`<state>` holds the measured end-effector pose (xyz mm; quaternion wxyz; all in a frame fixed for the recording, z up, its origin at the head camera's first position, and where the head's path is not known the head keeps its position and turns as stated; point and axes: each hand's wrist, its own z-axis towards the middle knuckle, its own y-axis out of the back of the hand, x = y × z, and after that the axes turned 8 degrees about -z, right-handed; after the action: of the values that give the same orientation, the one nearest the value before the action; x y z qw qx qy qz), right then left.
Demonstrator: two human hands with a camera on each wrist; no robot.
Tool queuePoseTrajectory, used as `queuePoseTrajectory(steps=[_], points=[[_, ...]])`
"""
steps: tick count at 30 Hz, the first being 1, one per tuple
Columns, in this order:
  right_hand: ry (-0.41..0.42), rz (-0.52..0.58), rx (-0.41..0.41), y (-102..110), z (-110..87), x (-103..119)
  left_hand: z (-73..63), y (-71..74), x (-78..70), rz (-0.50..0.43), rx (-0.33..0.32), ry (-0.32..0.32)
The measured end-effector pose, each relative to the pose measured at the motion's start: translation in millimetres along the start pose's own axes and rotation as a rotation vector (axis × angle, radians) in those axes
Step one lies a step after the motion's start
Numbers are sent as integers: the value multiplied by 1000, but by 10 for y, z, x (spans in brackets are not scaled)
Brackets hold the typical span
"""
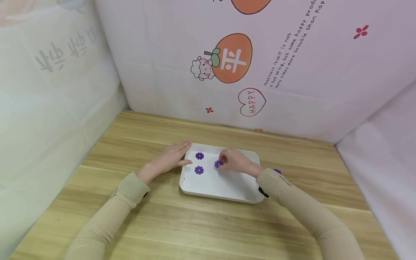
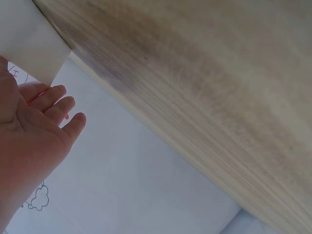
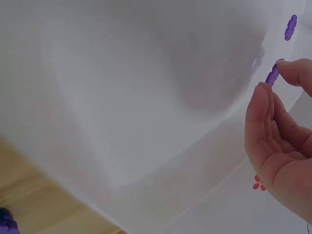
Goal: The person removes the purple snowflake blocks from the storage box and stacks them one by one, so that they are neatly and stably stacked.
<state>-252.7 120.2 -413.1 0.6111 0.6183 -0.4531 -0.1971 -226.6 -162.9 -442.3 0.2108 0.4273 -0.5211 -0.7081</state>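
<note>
A white tray (image 1: 224, 186) lies on the table. My right hand (image 1: 236, 160) is over it and pinches a purple snowflake disc (image 1: 217, 164) between thumb and fingertips. The right wrist view shows this held disc (image 3: 272, 75) nearly edge-on. Two more purple discs, an upper one (image 1: 199, 156) and a lower one (image 1: 199, 170), lie in the tray's left part. At the tray's left end rests my left hand (image 1: 169, 157), fingers extended along the rim and thumb reaching over it. In the left wrist view the left hand (image 2: 39, 117) touches the tray's corner (image 2: 36, 41).
On the wooden table (image 1: 208, 224), right of the tray, a purple piece (image 1: 277, 171) shows partly behind the right sleeve. Printed white cloth (image 1: 169, 83) stands along the table's back and sides.
</note>
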Motion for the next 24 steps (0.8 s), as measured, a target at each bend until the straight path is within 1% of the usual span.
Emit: queuePoseTrajectory(steps=[5, 9, 14, 19, 24], points=[[-9, -14, -12, 103, -74, -11, -1, -3, -5, 6, -5, -1], [3, -25, -32, 156, -138, -53, 0, -10, -4, 9, -5, -2], [22, -42, -72, 162, -212, -170, -7, -10, -10, -1, 3, 4], [36, -18, -102, 166, -294, -284, -13, -4, -22, 2, 7, 7], [19, 1, -121, 168, -376, -390, -5, -9, -23, -5, 8, 11]])
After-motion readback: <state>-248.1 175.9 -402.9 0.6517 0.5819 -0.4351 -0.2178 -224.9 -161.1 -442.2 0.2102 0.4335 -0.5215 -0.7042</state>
